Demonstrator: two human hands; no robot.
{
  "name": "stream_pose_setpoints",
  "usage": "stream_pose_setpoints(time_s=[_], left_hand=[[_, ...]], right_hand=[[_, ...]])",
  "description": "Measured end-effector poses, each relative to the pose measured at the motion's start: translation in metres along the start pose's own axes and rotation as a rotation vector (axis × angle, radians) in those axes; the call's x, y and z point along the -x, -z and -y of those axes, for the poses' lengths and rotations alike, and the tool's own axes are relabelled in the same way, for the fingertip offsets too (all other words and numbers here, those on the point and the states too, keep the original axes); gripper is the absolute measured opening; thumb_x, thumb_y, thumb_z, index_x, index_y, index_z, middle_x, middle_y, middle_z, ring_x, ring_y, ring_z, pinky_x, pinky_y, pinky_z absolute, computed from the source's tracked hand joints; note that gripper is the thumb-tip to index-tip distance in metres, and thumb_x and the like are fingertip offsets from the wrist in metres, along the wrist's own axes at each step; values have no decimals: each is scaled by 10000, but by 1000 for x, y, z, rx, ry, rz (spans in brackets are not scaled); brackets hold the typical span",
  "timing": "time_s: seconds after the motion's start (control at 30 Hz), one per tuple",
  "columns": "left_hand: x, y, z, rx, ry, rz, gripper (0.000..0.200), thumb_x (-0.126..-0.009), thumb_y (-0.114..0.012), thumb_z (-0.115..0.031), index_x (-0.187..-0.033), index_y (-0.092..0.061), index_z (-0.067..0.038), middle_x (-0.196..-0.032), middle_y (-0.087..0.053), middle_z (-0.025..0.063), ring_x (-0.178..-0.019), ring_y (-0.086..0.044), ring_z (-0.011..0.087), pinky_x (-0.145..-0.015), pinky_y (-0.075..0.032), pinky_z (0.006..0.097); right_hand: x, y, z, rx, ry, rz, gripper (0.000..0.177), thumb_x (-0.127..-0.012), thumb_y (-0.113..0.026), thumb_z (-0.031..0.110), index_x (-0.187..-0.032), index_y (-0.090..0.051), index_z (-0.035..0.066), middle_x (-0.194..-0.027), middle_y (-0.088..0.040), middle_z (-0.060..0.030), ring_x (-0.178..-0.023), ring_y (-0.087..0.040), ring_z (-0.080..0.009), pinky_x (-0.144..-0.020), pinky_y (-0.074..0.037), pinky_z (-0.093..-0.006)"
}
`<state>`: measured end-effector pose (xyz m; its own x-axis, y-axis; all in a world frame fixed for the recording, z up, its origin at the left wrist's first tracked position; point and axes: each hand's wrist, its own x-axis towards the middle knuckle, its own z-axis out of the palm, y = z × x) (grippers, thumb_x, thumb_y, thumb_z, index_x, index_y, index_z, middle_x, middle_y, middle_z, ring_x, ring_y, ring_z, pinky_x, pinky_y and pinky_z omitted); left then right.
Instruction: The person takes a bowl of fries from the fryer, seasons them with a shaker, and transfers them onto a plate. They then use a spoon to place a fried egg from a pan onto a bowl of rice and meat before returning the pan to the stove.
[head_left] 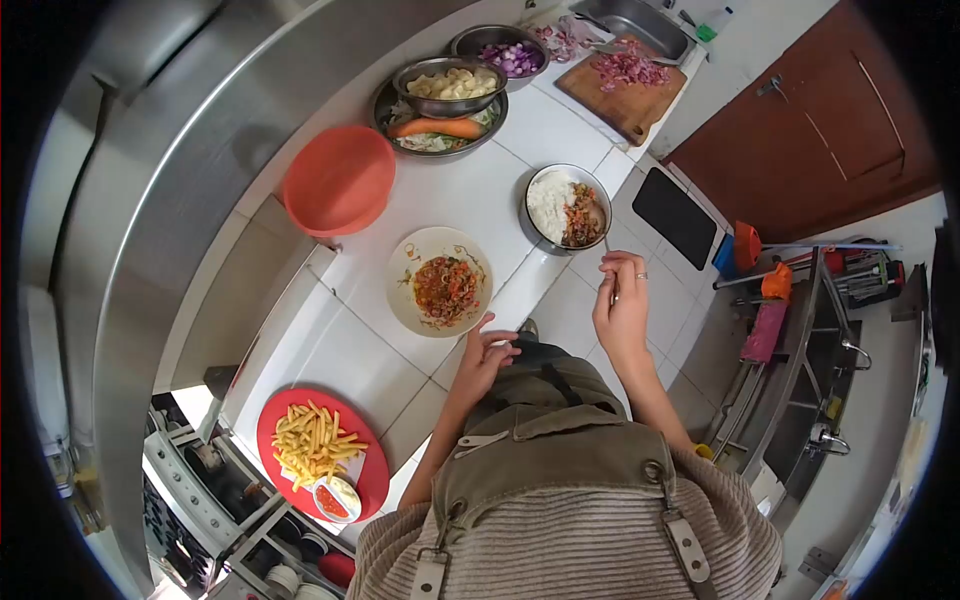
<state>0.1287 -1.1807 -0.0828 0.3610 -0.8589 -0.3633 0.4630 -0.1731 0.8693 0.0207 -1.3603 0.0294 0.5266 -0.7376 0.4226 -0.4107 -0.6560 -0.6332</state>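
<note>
My right hand (622, 303) is closed in a pinch, with a ring on one finger, around the thin metal handle of what looks like a spoon. The handle runs up to a metal bowl (527, 217) at the counter edge, filled with white rice (550, 205) and a chopped meat and vegetable mix (582, 215). My left hand (484, 360) hovers at the counter's front edge, fingers loosely apart and holding nothing. Just beyond it stands a cream patterned bowl (412, 312) with a reddish chopped stew (446, 290) in it.
An orange-red plastic basin (340, 180) sits left. Behind are metal bowls of pale pieces (452, 84), a carrot (437, 128) and purple onions (511, 58). Chopped onion lies on a cutting board (600, 95). Near left, a red plate (375, 470) holds fries and sauces.
</note>
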Motion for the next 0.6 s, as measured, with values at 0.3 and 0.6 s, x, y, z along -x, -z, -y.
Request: stream_pose_setpoints(time_s=[0.3,0.6], left_hand=[[14,9,-11,229,1,-227,662,-864,-489,-57,-1347,-38,-102,-1166,-495,176,-941,-598,247,-804,-500,341],[35,16,-43,336,-129,-377,844,-830,-458,-21,-1371,152,-236,-1371,-296,243,-1036,-568,304,-866,-475,389]], right_hand=[[-7,12,8,-970,-413,1,148,-952,-414,139,-981,-456,0,-1021,-533,-136,-919,-597,-237,-843,-474,-329],[-19,-28,57,-307,195,570,151,-930,-432,35,-964,-531,-74,-969,-616,-151,-905,-626,-195,-814,-505,-292]])
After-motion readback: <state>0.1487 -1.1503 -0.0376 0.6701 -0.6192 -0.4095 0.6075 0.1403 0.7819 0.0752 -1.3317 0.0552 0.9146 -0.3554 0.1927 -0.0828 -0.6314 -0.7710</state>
